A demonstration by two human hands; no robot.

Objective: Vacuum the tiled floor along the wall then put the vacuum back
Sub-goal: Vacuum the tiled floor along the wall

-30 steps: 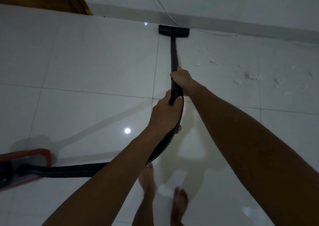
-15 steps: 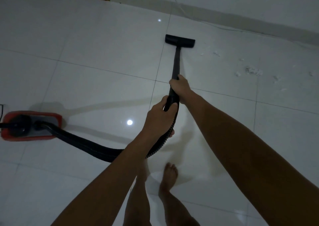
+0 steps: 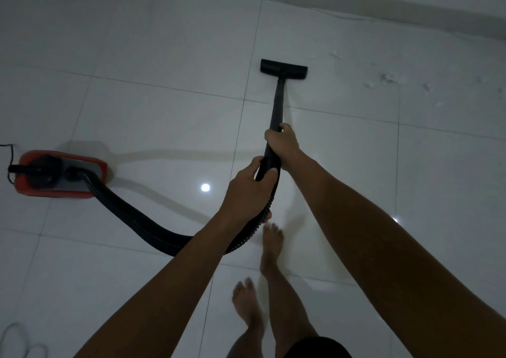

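The glossy white tiled floor (image 3: 164,56) carries a grid of thin dark grout lines. The boxy red vacuum body (image 3: 59,175) has a grey top and black fittings. The ribbed hose (image 3: 131,215), rigid wand (image 3: 277,105) and flat floor nozzle (image 3: 284,69) are black.

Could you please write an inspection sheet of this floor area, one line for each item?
Surface: glossy white tiled floor, lamp glare reflected.
Job's things: black floor nozzle flat on a tile, away from the wall; wand; ribbed hose to the red vacuum body at left.
Clutter: white debris bits right of the nozzle, near the wall.
Hands: left hand grips the hose end; right hand grips the wand.
Cables: thin dark cord at the vacuum body; pale cable at bottom left.
Surroundings: baseboard; bare feet.
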